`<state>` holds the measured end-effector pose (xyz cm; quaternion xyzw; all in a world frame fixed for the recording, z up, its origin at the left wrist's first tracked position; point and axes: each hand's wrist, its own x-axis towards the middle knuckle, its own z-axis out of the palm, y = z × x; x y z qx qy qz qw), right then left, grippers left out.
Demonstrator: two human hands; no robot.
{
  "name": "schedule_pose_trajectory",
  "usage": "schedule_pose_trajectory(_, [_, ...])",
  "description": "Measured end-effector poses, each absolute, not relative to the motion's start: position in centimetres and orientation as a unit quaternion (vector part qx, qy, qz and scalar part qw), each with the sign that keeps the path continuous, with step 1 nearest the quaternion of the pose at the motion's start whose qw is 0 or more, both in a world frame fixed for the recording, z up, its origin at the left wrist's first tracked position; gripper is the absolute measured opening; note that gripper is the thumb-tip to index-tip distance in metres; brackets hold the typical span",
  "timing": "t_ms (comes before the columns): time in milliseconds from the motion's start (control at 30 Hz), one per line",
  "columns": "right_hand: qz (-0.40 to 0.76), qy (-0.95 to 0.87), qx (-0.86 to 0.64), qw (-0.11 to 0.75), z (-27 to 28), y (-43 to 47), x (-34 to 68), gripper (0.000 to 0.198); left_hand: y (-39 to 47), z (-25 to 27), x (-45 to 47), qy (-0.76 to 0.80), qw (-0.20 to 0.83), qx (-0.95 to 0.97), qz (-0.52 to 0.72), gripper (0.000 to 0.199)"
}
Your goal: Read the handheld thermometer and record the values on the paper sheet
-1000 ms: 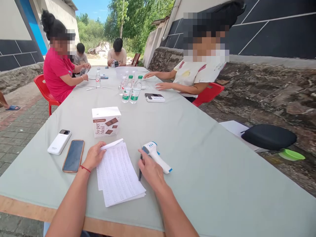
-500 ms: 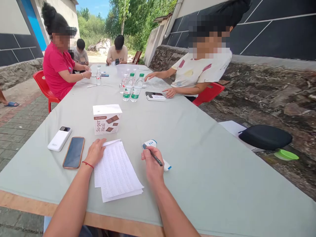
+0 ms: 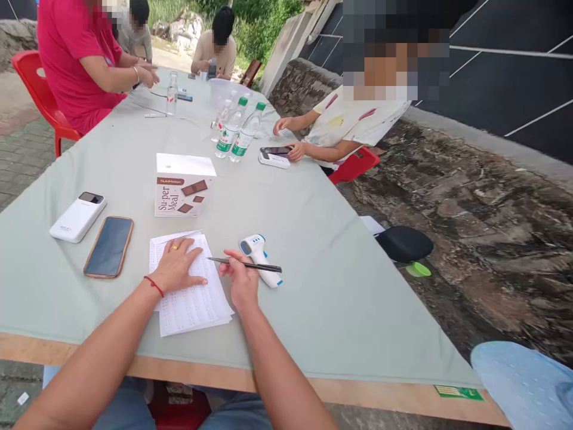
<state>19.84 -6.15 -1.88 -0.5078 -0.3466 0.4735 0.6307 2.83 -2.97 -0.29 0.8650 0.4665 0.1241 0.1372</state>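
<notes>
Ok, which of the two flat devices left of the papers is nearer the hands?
The phone with the orange-brown edge and large dark screen. The white device, with only a small dark display, lies farther from the left hand.

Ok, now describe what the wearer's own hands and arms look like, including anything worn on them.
The left hand has a gold-coloured ring on one finger and a thin red bracelet at the wrist. The right hand shows no ring or bracelet. Neither hand is gloved, and no sleeves are visible.
</notes>
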Motion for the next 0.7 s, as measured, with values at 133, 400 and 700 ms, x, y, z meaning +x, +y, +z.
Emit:
schedule_pose_trajectory(133, [0.467, -0.352, -0.54, 0.605, -2.2, -6.1, 20.5, 0.023, -2.5, -0.5, 2.5, 0.456, 0.172, 0.869, 0.092, 0.075])
schedule_pose_trajectory(400, [0.434, -0.422, -0.582, 0.543, -3.3, -6.4, 20.1, 0.016, -2.1, 0.0, 1.3, 0.428, 0.209, 0.877, 0.061, 0.061])
schedule_pose_trajectory(700, [0.354, -0.481, -0.623, 0.506, -3.8, -6.8, 19.3, 0.009, -3.1, -0.8, 3.7, 0.469, 0.14, 0.862, 0.128, 0.028])
